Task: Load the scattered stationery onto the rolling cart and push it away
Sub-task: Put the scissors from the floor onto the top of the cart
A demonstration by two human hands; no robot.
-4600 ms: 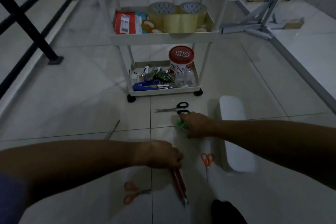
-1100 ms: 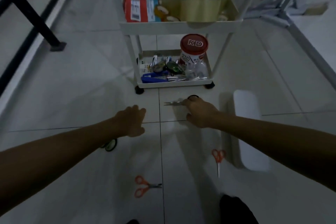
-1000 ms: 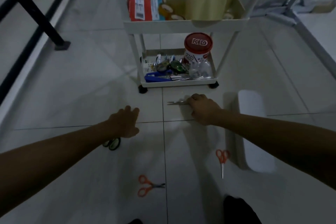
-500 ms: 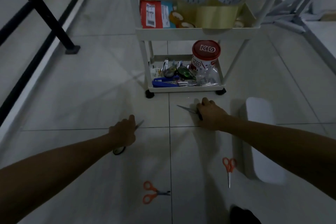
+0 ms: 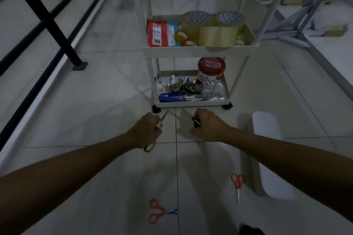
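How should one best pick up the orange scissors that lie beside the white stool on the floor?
Grip the orange scissors at the two handle loops, coming from above. They lie flat on the tile, closed, with the loops toward the cart and the thin blade tip pointing back toward the person. The loops are the widest and bluntest part. The white stool stands close on their right, so come down from the left.

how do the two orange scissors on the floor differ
The orange scissors near the left lie crosswise, blades pointing right; the orange scissors by the white bin lie lengthwise, blade tip pointing toward the camera. The left pair sits on open tile, the right pair close beside the bin. Both have orange handles and lie untouched.
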